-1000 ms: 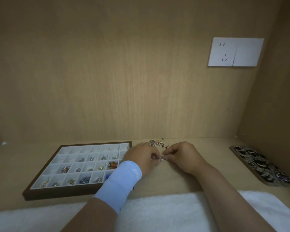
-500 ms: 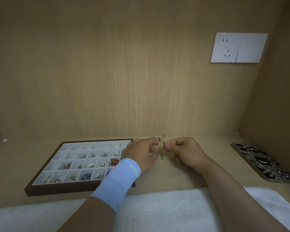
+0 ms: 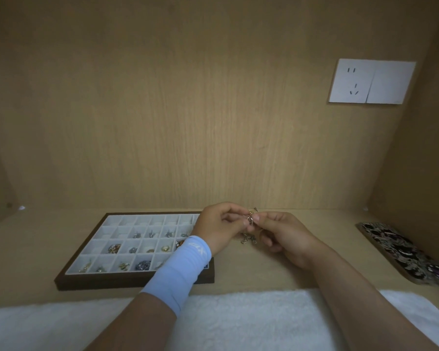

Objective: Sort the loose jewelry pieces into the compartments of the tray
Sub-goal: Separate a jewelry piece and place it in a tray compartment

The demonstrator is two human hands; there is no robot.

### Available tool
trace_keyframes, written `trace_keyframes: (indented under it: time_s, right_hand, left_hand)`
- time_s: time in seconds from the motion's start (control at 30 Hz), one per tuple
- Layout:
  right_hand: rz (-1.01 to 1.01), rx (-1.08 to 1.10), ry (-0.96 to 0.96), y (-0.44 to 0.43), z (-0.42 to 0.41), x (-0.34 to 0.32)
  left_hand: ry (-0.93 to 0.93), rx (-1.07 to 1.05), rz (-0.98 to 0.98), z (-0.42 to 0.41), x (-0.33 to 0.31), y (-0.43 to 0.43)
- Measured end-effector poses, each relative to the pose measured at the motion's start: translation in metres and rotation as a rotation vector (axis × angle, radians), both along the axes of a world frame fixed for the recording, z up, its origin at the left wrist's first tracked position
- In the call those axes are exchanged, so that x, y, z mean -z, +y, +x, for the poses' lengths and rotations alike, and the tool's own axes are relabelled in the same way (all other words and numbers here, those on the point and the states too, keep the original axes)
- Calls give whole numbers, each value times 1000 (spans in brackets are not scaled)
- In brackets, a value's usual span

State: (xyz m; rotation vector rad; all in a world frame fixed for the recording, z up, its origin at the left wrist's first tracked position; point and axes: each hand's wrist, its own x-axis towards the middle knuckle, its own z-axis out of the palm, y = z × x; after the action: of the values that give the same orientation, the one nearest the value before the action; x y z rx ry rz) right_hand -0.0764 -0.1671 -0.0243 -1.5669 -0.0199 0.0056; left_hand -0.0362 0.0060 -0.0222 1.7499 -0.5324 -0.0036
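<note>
Pinching one little gold-toned piece (image 3: 250,219) between them, the left hand (image 3: 219,226) and the right hand (image 3: 283,235) meet a bit right of centre in the lower half of the frame. Both sets of fingertips are curled onto it, holding it up off the desk (image 3: 335,224). Honestly it's too tiny to say what it is or which way its long axis runs, and I can't tell if they're untangling two bits or handling just one. Right underneath, a few more loose pieces (image 3: 249,239) sit on the wood. The thing that matters for what comes next, I reckon: the tray (image 3: 134,281) lies to the left of the pinch in the frame. The left hand is clearly the nearer one, with its blue wrist sleeve (image 3: 180,268) hanging over the tray's right edge. The right hand would have to cross over the left to get there. So my guess is the left carries the piece over once the right lets go. The far row of compartments, at the top of the tray, looks unfilled, while the nearer rows hold stuff. A short move left and slightly up in the frame should do it. Main risk is fumbling something that small.
</note>
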Motion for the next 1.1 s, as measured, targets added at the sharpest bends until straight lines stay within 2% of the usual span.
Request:
trace_keyframes:
  time_s: [0.37,0.6,0.77,0.83,0.93,1.1]
  right_hand:
    - [-151,-128,-164,59,0,-17]
    - [-228,-194,-175,124,24,-44]
    - [-591,-129,-263,150,54,-55]
    - [-732,-101,-304,157,66,-57]
    - [-865,-107,-306,167,79,-57]
    - [-929,-59,-312,180,86,-45]
  left_hand:
    - [-82,-9,103,-15,-29,80]
    - [-94,-96,4,-6,-33,145]
    - [-202,-338,230,12,-24,186]
    - [-251,-397,385,15,-21,202]
    - [-299,-392,581,18,-15,214]
    - [-277,-298,733,24,-5,211]
